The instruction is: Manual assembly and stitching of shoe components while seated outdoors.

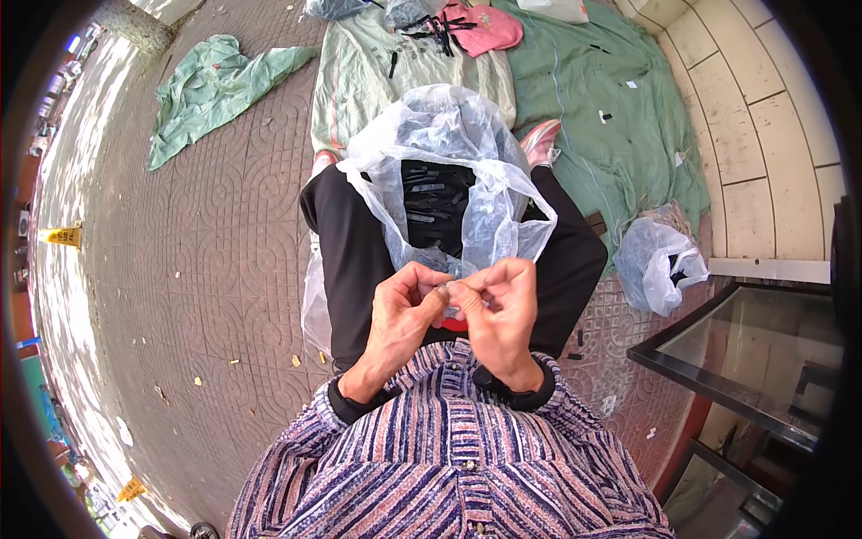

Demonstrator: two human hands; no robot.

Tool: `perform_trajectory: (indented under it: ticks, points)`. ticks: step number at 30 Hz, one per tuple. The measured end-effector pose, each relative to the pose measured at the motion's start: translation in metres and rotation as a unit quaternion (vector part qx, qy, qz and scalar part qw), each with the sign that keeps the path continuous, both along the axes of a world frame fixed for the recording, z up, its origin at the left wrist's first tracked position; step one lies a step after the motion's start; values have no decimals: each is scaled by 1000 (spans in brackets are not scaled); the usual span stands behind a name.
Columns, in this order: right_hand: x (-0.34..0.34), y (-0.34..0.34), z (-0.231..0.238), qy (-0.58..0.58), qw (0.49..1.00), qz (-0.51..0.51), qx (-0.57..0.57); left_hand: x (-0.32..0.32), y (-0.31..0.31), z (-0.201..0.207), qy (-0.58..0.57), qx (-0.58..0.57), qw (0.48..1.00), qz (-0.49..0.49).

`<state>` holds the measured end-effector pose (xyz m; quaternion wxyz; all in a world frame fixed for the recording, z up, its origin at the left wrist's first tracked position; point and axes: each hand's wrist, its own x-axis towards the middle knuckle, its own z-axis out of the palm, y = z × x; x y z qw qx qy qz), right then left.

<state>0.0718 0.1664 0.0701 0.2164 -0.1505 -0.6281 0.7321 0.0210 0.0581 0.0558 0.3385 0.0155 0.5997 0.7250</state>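
Note:
My left hand [402,312] and my right hand [499,316] meet in front of my lap, thumbs and forefingers pinched together. Whatever lies between the fingertips is too small and too covered to name. Just beyond them, between my knees, stands a translucent white plastic bag [366,172] with its mouth spread wide. Many small black strip-like pieces [434,205] fill it. Below the hands a bit of something red [456,324] shows, mostly hidden.
Green sheeting [620,135] and a pale woven sack [337,90] cover the pavement ahead, with a pink cloth item [489,29] and loose black strips [440,34]. At right are another plastic bag [642,260] and a black-framed glass panel [718,341]. A green cloth [211,94] lies left.

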Motion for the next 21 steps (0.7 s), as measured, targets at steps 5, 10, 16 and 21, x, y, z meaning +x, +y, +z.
perform_trajectory:
  ticks: [5,10,16,21]
  points:
    - [6,-2,-16,114,944,-3,308,3,9,5,57,39,996,65]
    - [4,7,-17,186,867,18,461,-7,2,-2,28,64,998,10]
    - [6,4,-12,177,866,42,466,-9,-5,-4,-7,115,993,21]
    - [0,10,0,129,934,53,328,-7,-5,-1,-85,156,983,52]
